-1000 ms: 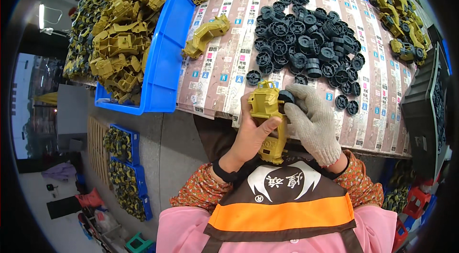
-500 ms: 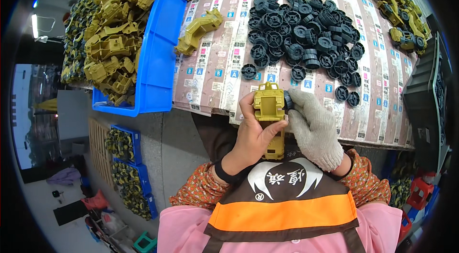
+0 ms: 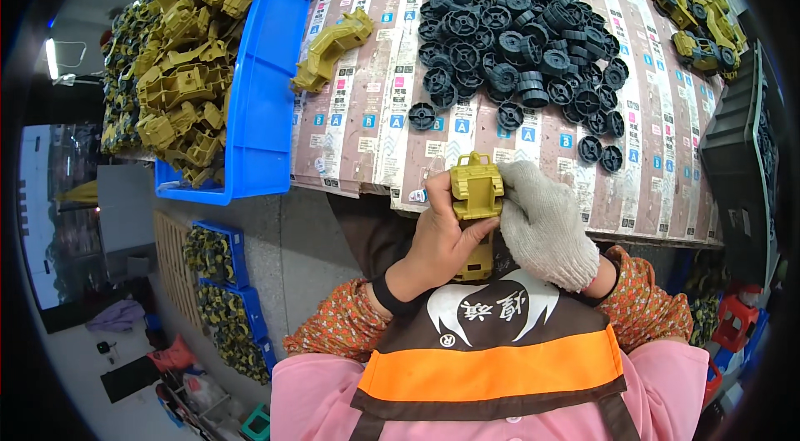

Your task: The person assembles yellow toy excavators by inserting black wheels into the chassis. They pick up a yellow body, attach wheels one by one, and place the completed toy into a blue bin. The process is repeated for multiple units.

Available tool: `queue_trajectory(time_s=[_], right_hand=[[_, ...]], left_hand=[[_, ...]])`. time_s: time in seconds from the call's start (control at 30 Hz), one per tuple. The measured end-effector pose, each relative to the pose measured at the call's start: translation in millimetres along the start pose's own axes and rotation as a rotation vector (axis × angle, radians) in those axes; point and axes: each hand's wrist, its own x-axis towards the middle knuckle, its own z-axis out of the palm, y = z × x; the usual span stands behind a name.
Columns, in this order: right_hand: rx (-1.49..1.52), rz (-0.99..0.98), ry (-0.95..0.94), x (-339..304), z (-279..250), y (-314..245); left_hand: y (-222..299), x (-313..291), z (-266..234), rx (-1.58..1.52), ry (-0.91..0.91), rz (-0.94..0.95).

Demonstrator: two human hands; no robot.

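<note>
Just off the table's near edge, my bare left hand (image 3: 437, 243) grips an olive-yellow plastic toy car body (image 3: 478, 190), thumb across its near part and fingers along its left side. The body's longer end hangs down toward my apron. My right hand (image 3: 546, 229), in a pale knitted glove, is closed against the body's right side. Its fingertips cover the spot where a black toy wheel showed half a second ago, so that wheel is hidden now. Beyond my hands lies a heap of black toy wheels (image 3: 533, 45), with a few loose ones at its near side.
A blue bin (image 3: 265, 83) of yellow bodies stands at the left. One loose body (image 3: 332, 49) lies beside it on the paper-covered table (image 3: 358, 141). Wheeled bodies (image 3: 692, 8) are piled at the far right, near a dark grey crate (image 3: 733, 145). Filled blue crates (image 3: 242, 308) sit on the floor.
The car body has shifted slightly down and right in view. My gloved right hand has closed in on its side, and the wheel visible there before is now covered.
</note>
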Motion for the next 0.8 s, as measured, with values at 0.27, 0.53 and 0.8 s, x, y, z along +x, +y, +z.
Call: queue_trajectory(time_s=[0.27, 0.53, 0.8], right_hand=[[-0.292, -0.054, 0.07, 53.0, -26.2, 22.3], [-0.773, -0.177, 0.085, 78.1, -14.4, 37.2], [-0.292, -0.2, -0.093, 53.7, -22.9, 17.2]], left_hand=[[-5.6, 19.1, -15.9, -0.719, 0.101, -0.386], [-1.9, 25.1, -30.3, -1.103, 0.172, -0.523], [-4.6, 28.6, -22.4, -1.178, 0.258, -0.495]])
